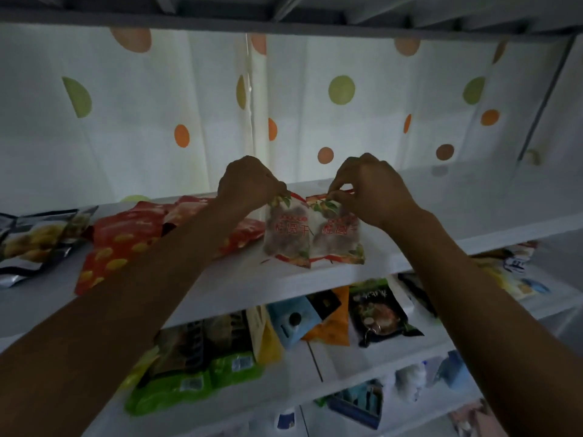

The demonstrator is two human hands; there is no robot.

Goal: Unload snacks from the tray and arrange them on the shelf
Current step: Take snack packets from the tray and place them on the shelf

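Standing upright on the white shelf (pixel 315 279), two clear snack bags are pinched by top edges: left bag (pixel 285 234) by left hand (pixel 249 181), right bag (pixel 339 236) by right hand (pixel 369 187).

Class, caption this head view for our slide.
The left hand and right hand pinch the tops of two snack packets on the white shelf.

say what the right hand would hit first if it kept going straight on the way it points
Past the white translucent snack packet that it pinches, the right hand would probably meet the white dotted fabric curtain behind the white shelf; nothing else shows between, though depth is unclear.
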